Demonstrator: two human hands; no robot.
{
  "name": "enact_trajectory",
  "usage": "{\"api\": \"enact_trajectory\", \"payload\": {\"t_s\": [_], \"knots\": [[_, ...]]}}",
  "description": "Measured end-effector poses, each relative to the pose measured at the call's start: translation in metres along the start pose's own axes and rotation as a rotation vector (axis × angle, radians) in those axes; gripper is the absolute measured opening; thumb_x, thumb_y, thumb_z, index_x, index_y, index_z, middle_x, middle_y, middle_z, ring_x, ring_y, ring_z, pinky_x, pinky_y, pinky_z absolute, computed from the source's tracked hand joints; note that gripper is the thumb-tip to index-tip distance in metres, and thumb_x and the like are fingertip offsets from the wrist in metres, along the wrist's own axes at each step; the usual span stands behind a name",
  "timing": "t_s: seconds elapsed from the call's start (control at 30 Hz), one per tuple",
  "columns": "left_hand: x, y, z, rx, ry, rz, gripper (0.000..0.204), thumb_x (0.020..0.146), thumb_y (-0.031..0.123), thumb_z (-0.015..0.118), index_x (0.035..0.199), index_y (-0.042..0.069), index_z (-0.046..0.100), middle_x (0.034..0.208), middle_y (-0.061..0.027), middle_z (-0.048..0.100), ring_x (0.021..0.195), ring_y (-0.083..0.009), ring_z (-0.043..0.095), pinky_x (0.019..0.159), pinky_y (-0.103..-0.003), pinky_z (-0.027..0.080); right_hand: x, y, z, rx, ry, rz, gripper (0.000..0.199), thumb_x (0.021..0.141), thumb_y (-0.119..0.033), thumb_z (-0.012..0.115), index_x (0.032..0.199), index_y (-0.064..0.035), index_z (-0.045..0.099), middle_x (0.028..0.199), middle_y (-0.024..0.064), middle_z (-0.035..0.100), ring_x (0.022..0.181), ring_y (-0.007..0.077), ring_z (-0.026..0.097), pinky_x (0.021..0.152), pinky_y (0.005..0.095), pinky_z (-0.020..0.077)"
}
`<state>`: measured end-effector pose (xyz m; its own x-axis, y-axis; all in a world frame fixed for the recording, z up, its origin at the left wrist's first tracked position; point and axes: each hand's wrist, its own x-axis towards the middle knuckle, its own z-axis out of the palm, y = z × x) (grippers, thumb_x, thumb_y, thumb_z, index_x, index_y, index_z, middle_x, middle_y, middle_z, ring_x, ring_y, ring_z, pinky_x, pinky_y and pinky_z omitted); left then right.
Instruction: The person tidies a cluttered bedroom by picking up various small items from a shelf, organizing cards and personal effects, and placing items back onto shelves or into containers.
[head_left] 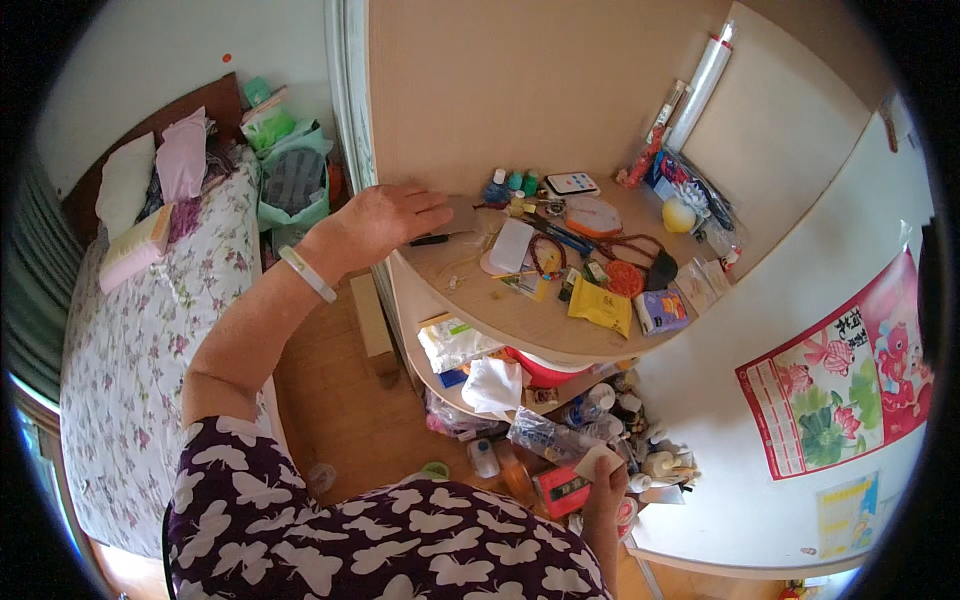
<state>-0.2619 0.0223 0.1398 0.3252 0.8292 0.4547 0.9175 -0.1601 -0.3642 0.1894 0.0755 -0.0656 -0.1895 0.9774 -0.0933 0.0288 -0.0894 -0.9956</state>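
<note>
My left hand (385,220) reaches out over the left end of the top corner shelf (520,320), its fingers lying on a flat brown card-like thing (462,213) with a small dark object (430,240) just below. A pale bangle sits on that wrist. My right hand (603,490) is low by the bottom shelf and pinches a small white piece of paper or cloth (597,460). The top shelf is crowded with small bottles (512,184), a white card (512,245), beads (548,255), a yellow packet (600,305) and a yellow ball (678,215).
Lower shelves hold a white cloth (495,385), a red bowl (545,370), plastic bags and several bottles (600,420). A bed with a floral cover (140,340) lies to the left, bags (290,180) beyond it. A rolled clear sheet (705,85) leans in the corner. A red poster (850,370) hangs on the right.
</note>
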Motion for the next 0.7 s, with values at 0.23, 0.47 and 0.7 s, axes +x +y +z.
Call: {"api": "enact_trajectory", "payload": {"t_s": [0.23,0.47,0.7], "knots": [[0.013,-0.008,0.017,0.045,-0.060,0.086,0.034,0.070,0.010,0.051,0.103,0.006,0.058,0.102,-0.0095,0.060,0.095,-0.0235,0.056,0.081,-0.034,0.048,-0.010,0.017,-0.019,0.027,0.114,-0.004,0.023,0.088,-0.020,0.052,0.101,-0.0016,0.052,0.090,0.0048,0.058,0.078,0.0117,0.055,0.069,0.0246,0.0450],[0.012,-0.013,0.034,0.034,-0.001,0.037,0.032,0.071,0.009,0.053,0.102,0.003,0.057,0.090,-0.0101,0.061,0.086,-0.0263,0.058,0.075,-0.035,0.048,-0.012,0.022,-0.029,-0.063,0.072,0.001,0.033,0.087,-0.029,0.053,0.100,0.0010,0.052,0.090,0.0072,0.058,0.078,0.0154,0.055,0.072,0.0272,0.0440],[0.020,-0.011,0.027,-0.077,-0.054,-0.085,0.031,0.071,0.006,0.054,0.102,0.001,0.057,0.085,-0.0160,0.059,0.079,-0.0310,0.058,0.069,-0.038,0.049,-0.009,0.022,-0.025,-0.004,0.076,0.019,0.030,0.087,-0.026,0.055,0.101,0.0008,0.052,0.091,0.0055,0.057,0.081,0.0139,0.053,0.073,0.0265,0.0430]]}}
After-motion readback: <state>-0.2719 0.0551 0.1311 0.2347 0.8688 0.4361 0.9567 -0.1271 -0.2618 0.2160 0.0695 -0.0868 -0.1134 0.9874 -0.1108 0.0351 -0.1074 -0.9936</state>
